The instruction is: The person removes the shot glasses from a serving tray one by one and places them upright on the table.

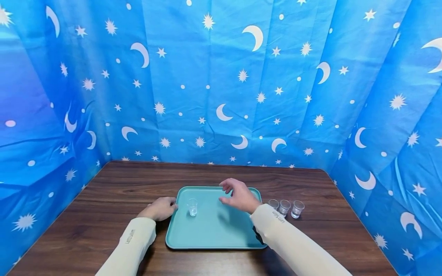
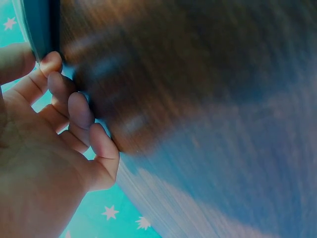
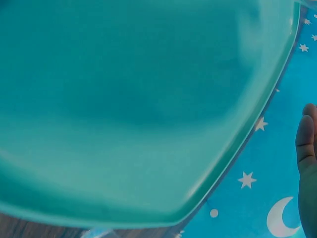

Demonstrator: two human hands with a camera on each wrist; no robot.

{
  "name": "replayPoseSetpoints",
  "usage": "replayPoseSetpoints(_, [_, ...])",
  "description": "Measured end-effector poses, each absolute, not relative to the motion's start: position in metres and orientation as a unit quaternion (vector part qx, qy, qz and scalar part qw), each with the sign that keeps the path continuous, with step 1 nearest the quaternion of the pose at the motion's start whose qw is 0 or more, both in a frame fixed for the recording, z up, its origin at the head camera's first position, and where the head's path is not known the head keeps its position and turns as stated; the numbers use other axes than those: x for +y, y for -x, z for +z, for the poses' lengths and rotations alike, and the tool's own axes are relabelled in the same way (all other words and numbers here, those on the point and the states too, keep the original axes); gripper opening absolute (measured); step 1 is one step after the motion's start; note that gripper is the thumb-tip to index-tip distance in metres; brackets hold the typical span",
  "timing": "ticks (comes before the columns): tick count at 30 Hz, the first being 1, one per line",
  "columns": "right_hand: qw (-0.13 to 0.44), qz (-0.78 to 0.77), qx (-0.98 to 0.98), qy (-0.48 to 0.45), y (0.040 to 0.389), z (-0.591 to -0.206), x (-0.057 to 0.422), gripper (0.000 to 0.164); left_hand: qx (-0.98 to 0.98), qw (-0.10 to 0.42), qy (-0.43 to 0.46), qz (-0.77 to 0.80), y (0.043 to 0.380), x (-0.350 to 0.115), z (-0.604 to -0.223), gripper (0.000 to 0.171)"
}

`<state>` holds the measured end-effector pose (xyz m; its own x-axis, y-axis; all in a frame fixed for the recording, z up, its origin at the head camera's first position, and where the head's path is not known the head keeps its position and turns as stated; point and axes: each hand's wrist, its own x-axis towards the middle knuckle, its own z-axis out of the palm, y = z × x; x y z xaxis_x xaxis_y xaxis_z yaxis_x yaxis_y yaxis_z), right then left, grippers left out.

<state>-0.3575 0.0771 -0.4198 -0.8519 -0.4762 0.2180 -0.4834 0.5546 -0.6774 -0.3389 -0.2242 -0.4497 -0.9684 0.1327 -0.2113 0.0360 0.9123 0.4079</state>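
A green tray (image 1: 214,237) lies on the wooden table, and one small clear shot glass (image 1: 193,209) stands on its left part. My left hand (image 1: 159,209) is at the tray's left edge; in the left wrist view the thumb and forefinger pinch the rim (image 2: 42,25). Above the right half of the tray hovers my right hand (image 1: 239,195), its fingers loosely bent and nothing in them. The right wrist view catches only a few fingers (image 3: 306,141) beside the tray (image 3: 148,163). More shot glasses, a left one (image 1: 273,204), a middle one (image 1: 284,207) and a right one (image 1: 297,209), stand right of the tray.
The dark wooden table (image 1: 114,199) reaches back to a blue curtain (image 1: 193,115) printed with moons and stars, which also hangs at both sides. My right sleeve (image 1: 293,241) passes close in front of the shot glasses and partly covers the left one.
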Motion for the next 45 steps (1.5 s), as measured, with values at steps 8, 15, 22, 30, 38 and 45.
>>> replayPoseSetpoints(8, [-0.015,0.389,-0.876,-0.285,0.355,-0.424,0.059,0.043,0.973,0.120,-0.038,0.193,0.339,-0.223,-0.448,0.040])
replayPoseSetpoints(15, [-0.025,0.384,-0.872,-0.302,0.353,-0.429,0.044,0.041,0.973,0.123,-0.037,0.192,0.338,-0.224,-0.448,0.042])
replayPoseSetpoints(22, [-0.027,0.380,-0.871,-0.310,0.348,-0.427,0.031,0.041,0.972,0.121,-0.033,0.201,0.338,-0.224,-0.449,0.043])
replayPoseSetpoints(30, [-0.025,0.372,-0.872,-0.318,0.345,-0.427,0.016,0.040,0.970,0.122,-0.037,0.206,0.337,-0.225,-0.450,0.042])
replayPoseSetpoints(38, [-0.022,0.353,-0.878,-0.322,0.346,-0.427,0.002,0.042,0.971,0.123,-0.035,0.203,0.337,-0.225,-0.448,0.043])
replayPoseSetpoints(45, [-0.034,0.347,-0.881,-0.320,0.345,-0.427,-0.006,0.040,0.969,0.121,-0.041,0.211,0.334,-0.224,-0.447,0.042])
